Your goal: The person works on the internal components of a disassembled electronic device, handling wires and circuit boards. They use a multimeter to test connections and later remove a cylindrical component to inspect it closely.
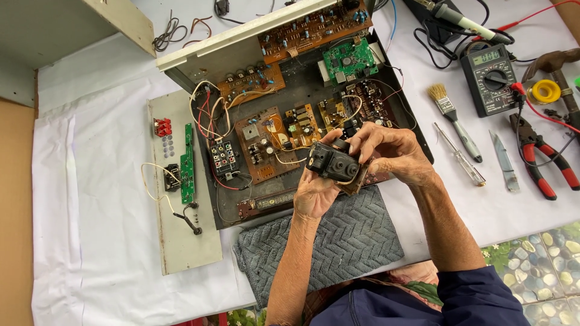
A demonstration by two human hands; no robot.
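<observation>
Both my hands hold a small black mechanism block (333,163) mounted on a brown circuit board, lifted just above the front edge of an opened electronics chassis (302,72). My left hand (314,194) grips it from below and the left side. My right hand (393,152) closes over its top and right side, fingers curled on it. The chassis holds several brown circuit boards and a green board (348,59) with coloured wires. Under my hands lies a grey knitted towel (338,244).
A detached grey panel (181,238) with a green strip board and red connector lies left of the chassis. To the right lie a brush (452,115), a screwdriver (459,155), a blade, red-handled pliers (544,163), a multimeter (490,77) and a solder roll (545,92).
</observation>
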